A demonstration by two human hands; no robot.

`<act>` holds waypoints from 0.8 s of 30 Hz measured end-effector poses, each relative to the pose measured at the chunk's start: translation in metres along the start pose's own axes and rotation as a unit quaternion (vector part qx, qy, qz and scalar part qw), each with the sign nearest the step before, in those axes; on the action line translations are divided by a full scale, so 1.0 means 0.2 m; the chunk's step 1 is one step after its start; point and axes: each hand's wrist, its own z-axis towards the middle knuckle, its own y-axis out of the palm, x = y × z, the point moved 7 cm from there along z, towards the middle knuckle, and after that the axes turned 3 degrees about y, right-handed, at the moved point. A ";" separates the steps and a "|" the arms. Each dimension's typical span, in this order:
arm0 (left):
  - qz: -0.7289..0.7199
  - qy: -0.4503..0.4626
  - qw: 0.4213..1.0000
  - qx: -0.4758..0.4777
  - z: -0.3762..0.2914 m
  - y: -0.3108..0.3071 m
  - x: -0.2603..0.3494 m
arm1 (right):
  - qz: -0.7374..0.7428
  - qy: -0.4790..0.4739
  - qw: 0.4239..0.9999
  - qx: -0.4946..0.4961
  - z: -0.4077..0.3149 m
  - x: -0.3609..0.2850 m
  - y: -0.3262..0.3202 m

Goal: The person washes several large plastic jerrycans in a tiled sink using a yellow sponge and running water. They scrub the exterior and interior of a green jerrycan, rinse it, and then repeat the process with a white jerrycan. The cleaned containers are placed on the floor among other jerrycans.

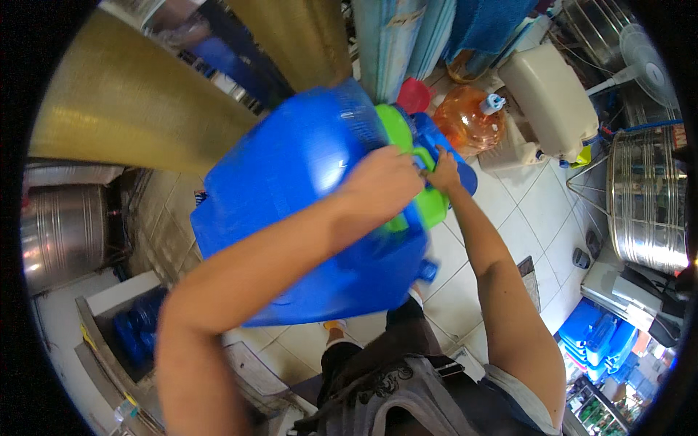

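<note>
A large blue plastic water container point(283, 180) fills the middle of the view, tilted above the tiled floor and blurred along one side. It has bright green fittings point(393, 126) at its right end and a small blue cap point(428, 271) low on that side. My left hand point(387, 177) reaches across the container and is closed at the green handle, its fingertips largely hidden. From the right, my right hand point(445, 170) grips the same green handle point(425, 158). Both hands almost touch. Part of another blue piece shows just beyond my right hand.
An orange translucent water bottle point(466, 122) and off-white jerrycans point(548, 103) stand beyond my right hand. A stainless steel tank point(646, 201) and a fan point(649, 71) are at right. Large gold-coloured rolls point(142, 98) rise at left. Blue bottles point(136, 329) sit in a concrete trough.
</note>
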 end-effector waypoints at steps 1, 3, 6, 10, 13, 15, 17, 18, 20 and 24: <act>-0.002 0.008 1.000 0.018 -0.23 -0.08 0.03 | 0.031 0.032 0.991 -0.124 0.00 -0.01 0.04; 0.033 -0.009 0.999 -0.023 -0.77 -0.19 0.11 | 0.143 0.073 0.952 -0.262 -0.07 -0.11 0.03; 0.075 -0.065 0.952 -0.291 -1.61 -0.02 0.18 | 0.323 0.117 0.895 -0.285 -0.29 -0.29 -0.15; 0.085 -0.160 0.875 -0.450 -2.65 0.47 0.29 | 0.391 0.063 0.856 -0.332 -0.82 -0.76 -0.20; 0.036 -0.360 0.849 -0.384 -3.26 0.89 0.31 | 0.343 -0.089 0.875 -0.331 -1.13 -1.23 -0.03; -0.062 -0.542 0.786 -0.291 -3.60 1.17 0.32 | 0.228 -0.181 0.902 -0.318 -1.33 -1.56 0.23; -0.087 -0.661 0.720 -0.191 -3.85 1.44 0.37 | 0.128 -0.204 0.921 -0.306 -1.53 -1.87 0.62; -0.101 -0.718 0.674 -0.139 -3.97 1.56 0.42 | 0.134 -0.190 0.906 -0.354 -1.62 -2.02 0.83; -0.172 -0.795 0.576 -0.082 -4.22 1.85 0.52 | 0.057 -0.173 0.887 -0.423 -1.83 -2.26 1.24; -0.225 -0.868 0.433 0.097 -4.65 2.27 0.72 | 0.065 -0.174 0.873 -0.451 -2.11 -2.67 1.74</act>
